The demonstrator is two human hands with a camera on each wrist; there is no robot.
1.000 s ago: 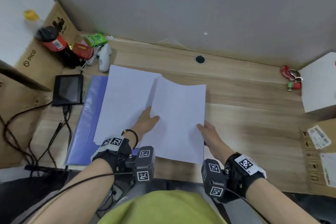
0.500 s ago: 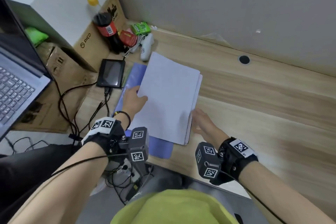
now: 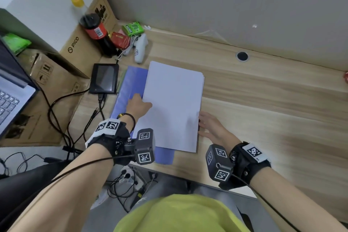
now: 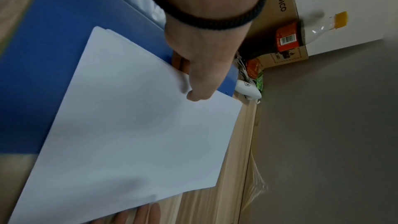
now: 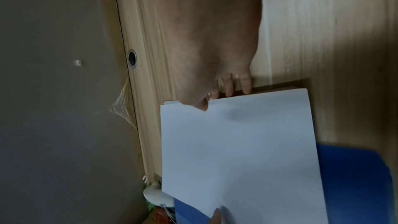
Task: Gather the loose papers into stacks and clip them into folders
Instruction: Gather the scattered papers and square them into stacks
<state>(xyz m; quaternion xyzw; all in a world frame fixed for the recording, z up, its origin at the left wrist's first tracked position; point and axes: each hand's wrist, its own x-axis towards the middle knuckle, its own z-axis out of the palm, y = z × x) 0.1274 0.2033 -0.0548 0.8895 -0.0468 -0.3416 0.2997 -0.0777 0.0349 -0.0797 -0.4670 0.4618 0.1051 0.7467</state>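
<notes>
A squared stack of blank white papers (image 3: 173,107) lies partly on a blue folder (image 3: 130,84) on the wooden desk (image 3: 263,100); the left hand (image 3: 138,106) pinches its left edge; the right hand (image 3: 211,126) pinches its right edge.

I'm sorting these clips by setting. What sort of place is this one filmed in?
Most likely an office desk or workstation. A wooden desk with a cable hole stands against a grey partition, an open laptop sits at the left, and a stack of white papers lies partly on a blue folder.
</notes>
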